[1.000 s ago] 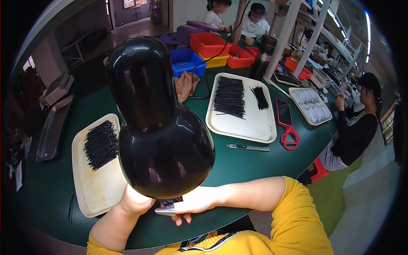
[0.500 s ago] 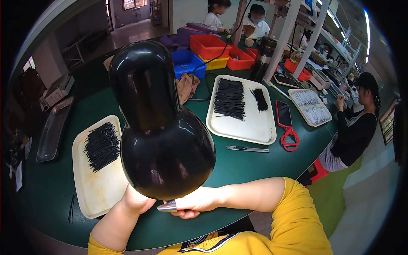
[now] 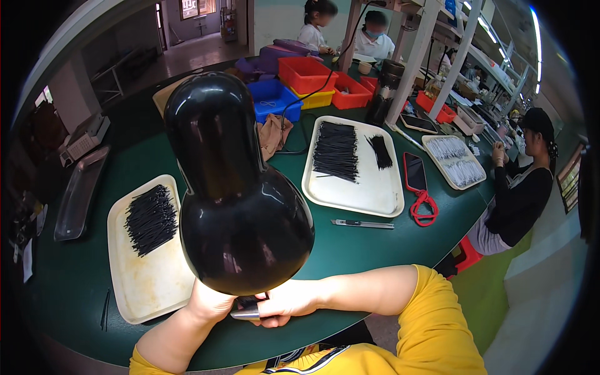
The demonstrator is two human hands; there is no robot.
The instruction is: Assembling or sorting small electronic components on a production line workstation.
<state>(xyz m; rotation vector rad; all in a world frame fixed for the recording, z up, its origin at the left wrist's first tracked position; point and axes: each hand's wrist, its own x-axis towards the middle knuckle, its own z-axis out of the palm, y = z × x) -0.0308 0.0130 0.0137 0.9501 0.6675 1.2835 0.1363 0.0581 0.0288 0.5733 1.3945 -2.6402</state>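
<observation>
A glossy black lamp shade [image 3: 247, 231] stands in front of me and covers much of both hands. Under its lower left edge is my left hand [image 3: 214, 300], its fingers hidden behind the shade. My right hand [image 3: 284, 303] reaches in from the right with its fingers curled and closed. A tapered silver metal piece [image 3: 245, 312] shows at its fingertips, with something dark just above it; what exactly the hand grips is hidden. Beside my left wrist lies a cream tray [image 3: 140, 294] bearing a pile of thin black strips [image 3: 152, 220].
A second cream tray [image 3: 369, 190] holds two bunches of black strips. Near it lie a utility knife [image 3: 362, 224] and a phone [image 3: 415, 172] with a red cord. Colored bins [image 3: 306, 72] stand behind. A co-worker [image 3: 522, 181] sits at the right by a tray of white pieces [image 3: 456, 161].
My left hand has shifted slightly right, closer to the silver piece. The dark thing above that piece shows more now. The whole view has tilted a little.
</observation>
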